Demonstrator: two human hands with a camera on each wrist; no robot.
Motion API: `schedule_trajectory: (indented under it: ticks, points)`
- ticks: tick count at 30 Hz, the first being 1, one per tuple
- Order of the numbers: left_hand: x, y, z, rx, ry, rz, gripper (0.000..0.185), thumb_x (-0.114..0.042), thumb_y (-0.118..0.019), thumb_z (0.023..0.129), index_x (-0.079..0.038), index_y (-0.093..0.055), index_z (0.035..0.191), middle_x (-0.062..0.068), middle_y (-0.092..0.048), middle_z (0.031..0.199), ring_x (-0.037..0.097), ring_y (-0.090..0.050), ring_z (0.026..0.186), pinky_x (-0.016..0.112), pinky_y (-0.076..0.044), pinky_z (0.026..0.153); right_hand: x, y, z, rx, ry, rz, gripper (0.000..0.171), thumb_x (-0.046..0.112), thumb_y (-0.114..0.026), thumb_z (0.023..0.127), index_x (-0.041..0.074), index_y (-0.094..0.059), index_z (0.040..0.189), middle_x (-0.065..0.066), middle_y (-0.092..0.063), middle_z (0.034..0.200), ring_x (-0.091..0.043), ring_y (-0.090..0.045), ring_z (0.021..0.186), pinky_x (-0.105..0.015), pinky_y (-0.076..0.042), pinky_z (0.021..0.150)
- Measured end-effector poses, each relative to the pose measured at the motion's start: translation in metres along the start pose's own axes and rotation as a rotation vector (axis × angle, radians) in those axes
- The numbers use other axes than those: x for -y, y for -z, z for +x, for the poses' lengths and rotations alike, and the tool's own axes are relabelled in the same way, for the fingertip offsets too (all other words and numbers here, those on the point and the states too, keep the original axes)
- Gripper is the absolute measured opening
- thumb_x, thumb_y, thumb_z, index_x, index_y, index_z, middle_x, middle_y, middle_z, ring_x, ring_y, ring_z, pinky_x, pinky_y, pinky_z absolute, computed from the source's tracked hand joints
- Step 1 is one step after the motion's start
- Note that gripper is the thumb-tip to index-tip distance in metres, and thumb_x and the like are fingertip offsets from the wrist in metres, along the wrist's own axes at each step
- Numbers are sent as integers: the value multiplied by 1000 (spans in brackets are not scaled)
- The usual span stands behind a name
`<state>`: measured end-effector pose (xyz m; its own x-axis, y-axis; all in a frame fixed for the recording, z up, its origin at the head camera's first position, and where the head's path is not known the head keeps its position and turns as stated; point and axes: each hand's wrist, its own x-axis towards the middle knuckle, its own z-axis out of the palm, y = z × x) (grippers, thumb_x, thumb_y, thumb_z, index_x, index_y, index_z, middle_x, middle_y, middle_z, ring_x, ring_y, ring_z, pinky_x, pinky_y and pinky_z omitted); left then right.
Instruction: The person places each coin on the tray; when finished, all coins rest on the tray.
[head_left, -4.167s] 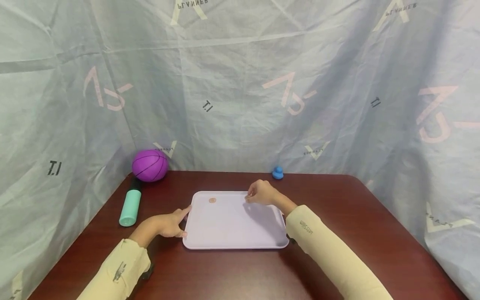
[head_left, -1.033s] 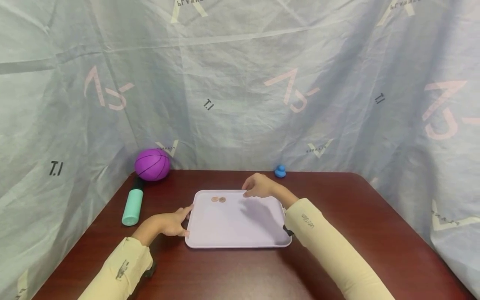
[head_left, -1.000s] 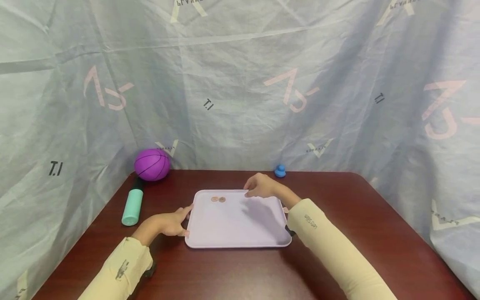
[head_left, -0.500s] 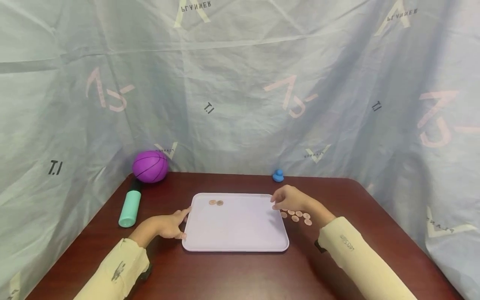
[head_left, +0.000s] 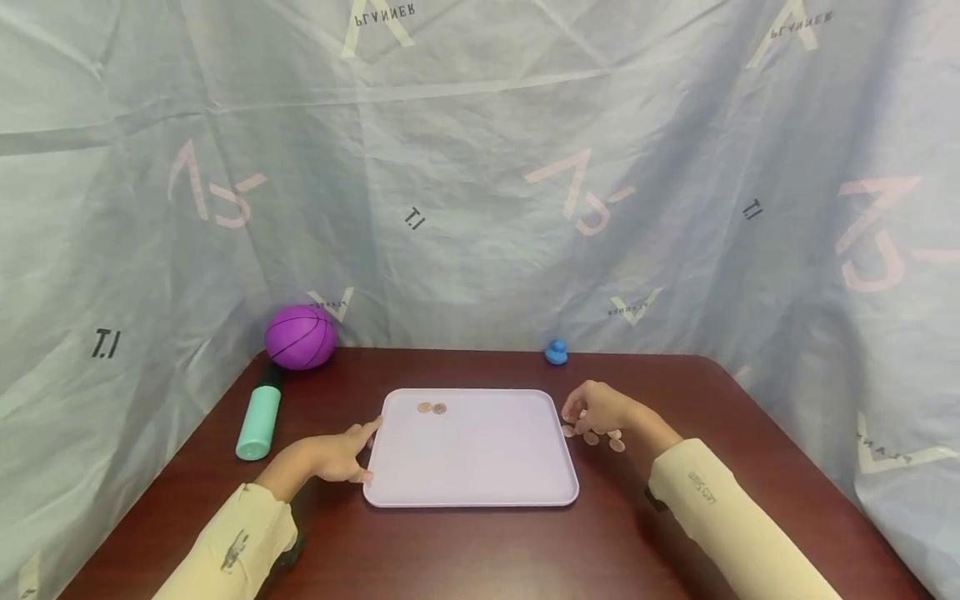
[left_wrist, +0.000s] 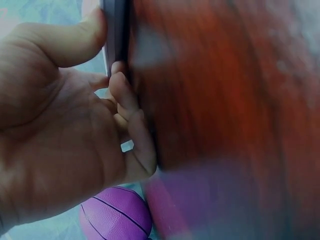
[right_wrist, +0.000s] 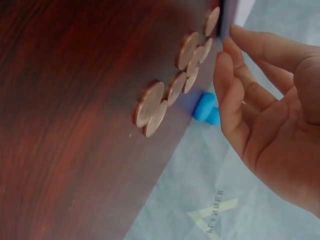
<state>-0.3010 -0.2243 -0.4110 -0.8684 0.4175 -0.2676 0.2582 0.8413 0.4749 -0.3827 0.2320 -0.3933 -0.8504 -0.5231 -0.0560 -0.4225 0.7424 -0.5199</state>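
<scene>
Loose pennies: directly under your right hand, fingers relaxed, empty; your left hand pinches the lilac tray edge.

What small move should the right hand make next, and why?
Probably lower the right hand and pinch one coin from the pile beside the tray. It hovers empty above them, two coins already lie on the tray, and the left hand holds its edge.

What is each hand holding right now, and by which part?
The left hand grips the lavender tray by its left edge. The right hand holds nothing, hovering over the pennies.
</scene>
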Motion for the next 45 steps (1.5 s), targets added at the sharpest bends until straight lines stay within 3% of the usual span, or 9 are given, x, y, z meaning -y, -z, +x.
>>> schedule_trajectory:
  ticks: [4, 11, 15, 24, 26, 32, 34, 45]
  points:
    - [1, -1, -2, -6, -1, -2, 95, -15, -77, 85, 6, -15, 154, 22, -46, 134, 39, -39, 134, 56, -30, 111, 0, -7, 5, -12, -37, -42, 22, -2, -80, 74, 7, -73, 93, -4, -70, 86, -15, -62, 76, -32, -53, 68]
    - [0, -1, -4, -1, 5, -6, 95, -15, -77, 84, 7, -16, 154, 24, -45, 135, 41, -38, 134, 57, -29, 111, -4, -16, 9, -10, -121, -58, 26, -8, -72, 75, 10, -73, 94, 1, -68, 84, -13, -63, 76, -34, -54, 74]
    - [1, -1, -3, -10, 4, -10, 95, -15, -77, 84, 6, -16, 154, 24, -44, 135, 41, -38, 134, 56, -29, 112, -5, -15, 10, -2, -112, -49, 22, -1, -80, 75, 10, -73, 92, 2, -67, 80, -14, -63, 69, -33, -54, 71]
    - [2, 0, -1, -8, -27, -14, 96, -13, -77, 83, 9, -15, 153, 25, -46, 132, 42, -40, 133, 57, -29, 111, -10, -13, 11, 14, -104, -34, 19, -6, -74, 77, 8, -72, 90, 0, -68, 80, -14, -63, 67, -34, -53, 73]
    - [1, 0, -1, -7, -34, -17, 96, -13, -77, 83, 10, -15, 153, 26, -46, 131, 43, -41, 132, 58, -29, 111, -9, -13, 10, 10, -107, -22, 17, -3, -77, 77, 7, -71, 90, 0, -67, 79, -15, -63, 65, -33, -53, 71]
    - [1, 0, -3, -3, -15, -13, 96, -14, -77, 84, 8, -16, 153, 26, -45, 134, 44, -38, 135, 59, -28, 111, -6, -15, 9, 32, -157, 44, 19, 1, -79, 79, 10, -65, 89, -4, -64, 73, -21, -61, 54, -30, -45, 45]
    - [1, -1, -3, -3, -13, -13, 96, -14, -77, 84, 8, -16, 153, 26, -46, 133, 43, -39, 134, 58, -28, 111, -7, -16, 9, 32, -156, 35, 20, 1, -79, 79, 10, -65, 90, -5, -63, 73, -21, -60, 54, -30, -44, 43]
    - [2, -2, -2, 0, 0, 4, 96, -15, -77, 84, 7, -15, 154, 25, -45, 134, 42, -41, 133, 58, -30, 111, -9, -14, 4, 40, -72, 33, 23, 2, -81, 75, 6, -68, 94, -2, -65, 77, -18, -60, 55, -31, -51, 57]
